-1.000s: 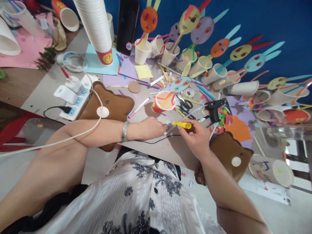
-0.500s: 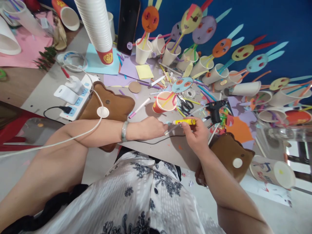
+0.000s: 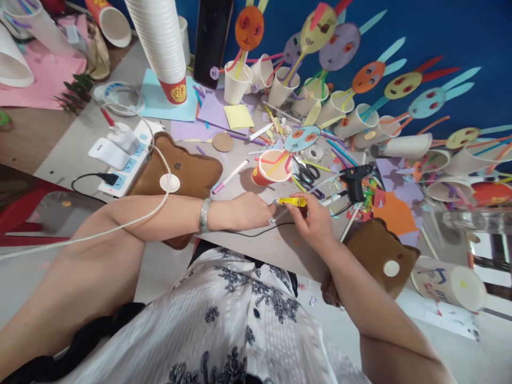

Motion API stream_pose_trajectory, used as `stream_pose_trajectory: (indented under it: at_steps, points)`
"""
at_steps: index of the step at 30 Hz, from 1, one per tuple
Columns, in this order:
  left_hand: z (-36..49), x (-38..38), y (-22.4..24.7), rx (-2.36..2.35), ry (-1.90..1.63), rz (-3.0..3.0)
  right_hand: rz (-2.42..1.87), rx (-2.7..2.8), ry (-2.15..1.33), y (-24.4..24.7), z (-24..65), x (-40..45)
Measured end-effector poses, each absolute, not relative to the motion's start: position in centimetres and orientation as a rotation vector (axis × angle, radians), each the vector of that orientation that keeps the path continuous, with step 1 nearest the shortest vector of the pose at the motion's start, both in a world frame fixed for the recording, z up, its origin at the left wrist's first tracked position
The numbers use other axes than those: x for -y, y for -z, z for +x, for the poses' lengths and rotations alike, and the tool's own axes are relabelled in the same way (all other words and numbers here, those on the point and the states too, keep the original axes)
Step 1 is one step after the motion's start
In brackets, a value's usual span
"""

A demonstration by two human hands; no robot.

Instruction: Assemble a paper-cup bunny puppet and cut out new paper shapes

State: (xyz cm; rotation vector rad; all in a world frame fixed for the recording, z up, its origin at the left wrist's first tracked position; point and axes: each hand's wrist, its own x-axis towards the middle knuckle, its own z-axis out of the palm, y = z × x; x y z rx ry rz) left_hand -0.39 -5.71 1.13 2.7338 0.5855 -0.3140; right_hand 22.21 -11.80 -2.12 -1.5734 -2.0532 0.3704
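My right hand (image 3: 315,221) is closed around a short yellow tube (image 3: 292,201) with printing on it, held level with one end toward my left hand. My left hand (image 3: 250,210) is curled shut, its fingertips almost meeting that end. A thin translucent strip (image 3: 279,214) shows between the two hands; what my left fingers pinch is mostly hidden. Just beyond stands a red and white paper cup (image 3: 272,168) with bent straws and a light-blue paper face (image 3: 303,139) with orange eyes. Right of my hands lies a black glue gun (image 3: 356,181).
Several cups with paper rabbit faces (image 3: 368,77) line the blue wall. Scissors (image 3: 307,172) and a pink-tipped marker (image 3: 231,177) lie behind my hands. On the left are a tall cup stack (image 3: 158,48), a power strip (image 3: 132,165) and a brown cushion (image 3: 180,165); a cable crosses my left forearm.
My right hand has moved left with the yellow tube, bringing the tube's end closer to my left fingers. My left hand has stayed nearly in place.
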Motion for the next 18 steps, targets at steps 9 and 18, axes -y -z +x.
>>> stream_pose_trajectory:
  at_steps: [9,18]
  points:
    - [-0.58,5.64,-0.58,-0.569,0.247,2.705,-1.523,2.301,-0.077,2.74,21.82,11.45]
    - [-0.69,5.52,-0.63,-0.576,0.252,2.690,-1.587,2.110,-0.152,3.17,22.21,11.33]
